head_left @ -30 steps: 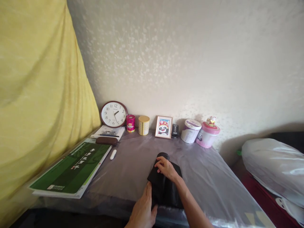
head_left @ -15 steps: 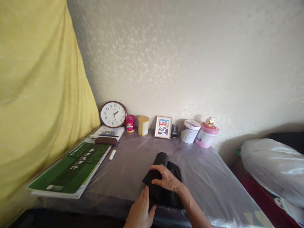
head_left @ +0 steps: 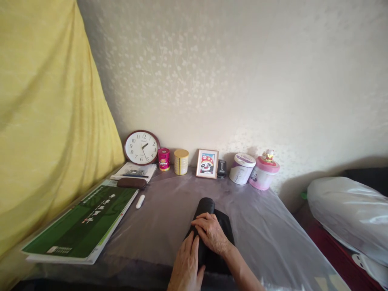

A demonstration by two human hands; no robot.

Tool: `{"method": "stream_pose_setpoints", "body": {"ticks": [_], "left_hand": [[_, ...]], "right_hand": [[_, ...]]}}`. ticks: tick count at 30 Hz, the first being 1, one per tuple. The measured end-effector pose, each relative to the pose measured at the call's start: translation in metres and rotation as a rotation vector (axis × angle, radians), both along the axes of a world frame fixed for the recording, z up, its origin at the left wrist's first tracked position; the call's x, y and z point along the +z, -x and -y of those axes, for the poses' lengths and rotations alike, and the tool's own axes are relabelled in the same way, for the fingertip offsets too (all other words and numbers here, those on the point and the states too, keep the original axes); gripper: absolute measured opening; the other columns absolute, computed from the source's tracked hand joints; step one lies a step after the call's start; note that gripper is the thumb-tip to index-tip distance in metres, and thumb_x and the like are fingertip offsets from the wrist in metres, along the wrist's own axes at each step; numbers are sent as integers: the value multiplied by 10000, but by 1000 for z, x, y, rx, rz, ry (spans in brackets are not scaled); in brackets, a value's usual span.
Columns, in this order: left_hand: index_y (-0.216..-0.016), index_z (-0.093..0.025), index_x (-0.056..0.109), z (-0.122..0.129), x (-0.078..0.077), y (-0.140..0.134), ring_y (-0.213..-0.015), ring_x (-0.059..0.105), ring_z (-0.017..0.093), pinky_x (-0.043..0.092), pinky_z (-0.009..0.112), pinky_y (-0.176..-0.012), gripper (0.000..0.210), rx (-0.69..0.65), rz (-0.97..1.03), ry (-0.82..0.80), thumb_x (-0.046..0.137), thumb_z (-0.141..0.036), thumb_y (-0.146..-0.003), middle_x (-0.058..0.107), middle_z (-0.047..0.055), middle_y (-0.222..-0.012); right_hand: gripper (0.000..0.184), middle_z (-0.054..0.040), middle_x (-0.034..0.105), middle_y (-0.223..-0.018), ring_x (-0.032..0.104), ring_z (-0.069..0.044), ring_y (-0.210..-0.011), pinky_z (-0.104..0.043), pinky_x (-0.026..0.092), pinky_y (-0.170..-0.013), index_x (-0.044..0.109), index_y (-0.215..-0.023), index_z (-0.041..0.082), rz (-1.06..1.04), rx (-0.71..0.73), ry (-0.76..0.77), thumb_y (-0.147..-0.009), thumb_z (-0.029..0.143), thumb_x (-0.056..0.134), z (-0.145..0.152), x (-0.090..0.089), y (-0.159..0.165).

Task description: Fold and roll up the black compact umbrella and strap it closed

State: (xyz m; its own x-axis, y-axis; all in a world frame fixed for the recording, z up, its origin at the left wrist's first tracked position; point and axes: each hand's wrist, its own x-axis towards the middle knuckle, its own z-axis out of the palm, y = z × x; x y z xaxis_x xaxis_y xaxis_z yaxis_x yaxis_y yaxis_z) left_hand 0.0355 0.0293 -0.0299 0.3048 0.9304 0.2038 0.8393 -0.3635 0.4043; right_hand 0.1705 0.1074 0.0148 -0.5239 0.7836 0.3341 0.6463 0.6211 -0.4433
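A rolled black fabric piece [head_left: 206, 204] lies near the front of the table, its rounded end pointing away from me. A loose flat flap of it spreads out on the right. My right hand [head_left: 210, 232] is curled over the top of the roll. From the left, my left hand [head_left: 188, 258] lies along its side, fingers together on the fabric and thumb lower down. The two hands' fingertips nearly meet on top. Whether anything is inside the roll is hidden.
Along the wall stand a clock [head_left: 142, 147], a pink tin [head_left: 164, 159], a yellow canister [head_left: 181, 162], a picture frame [head_left: 207, 163], a white tub [head_left: 242, 169] and a pink jar [head_left: 263, 173]. Left are a green book [head_left: 81, 222], brown case [head_left: 131, 183] and white stick-like object [head_left: 140, 201].
My left hand has slid up and right onto the roll. My right hand's fingers have closed more over it, and the left fabric corner is now tucked in. The view shifted slightly.
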Motion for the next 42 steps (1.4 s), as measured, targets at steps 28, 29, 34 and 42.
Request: {"method": "stream_pose_setpoints", "body": {"ticks": [28,29,34,42], "left_hand": [[-1404,-110,72,4,-4,0,-1371,126,188,227,367,-1116,852,-22,218,176,354,44,-614,104,117,-1499],[-1401,-97,81,6,-1,-1,-1370,129,188,223,365,-1117,838,-16,219,176,344,50,-620,105,128,-1497],[-1395,-66,86,9,13,-4,-1368,137,191,220,360,-1119,824,0,196,207,334,68,-621,114,153,-1492],[-1395,-65,102,12,18,-5,-1362,150,207,225,359,-1112,828,11,220,221,347,60,-614,156,169,-1479]], "right_hand": [[359,-101,674,-977,624,-215,-918,-311,446,-801,606,-1033,167,-178,-821,117,-882,325,322,-39,-23,-73],[352,-95,682,-941,631,-215,-894,-300,446,-776,615,-1011,177,-171,-855,123,-881,328,326,-30,-26,-80],[291,-89,688,-930,641,-220,-868,-281,435,-735,646,-931,205,-88,-836,163,-859,300,381,-1,-36,-92],[344,-96,699,-872,650,-246,-853,-303,446,-702,618,-921,181,-110,-872,214,-866,404,362,8,-26,-73]]}}
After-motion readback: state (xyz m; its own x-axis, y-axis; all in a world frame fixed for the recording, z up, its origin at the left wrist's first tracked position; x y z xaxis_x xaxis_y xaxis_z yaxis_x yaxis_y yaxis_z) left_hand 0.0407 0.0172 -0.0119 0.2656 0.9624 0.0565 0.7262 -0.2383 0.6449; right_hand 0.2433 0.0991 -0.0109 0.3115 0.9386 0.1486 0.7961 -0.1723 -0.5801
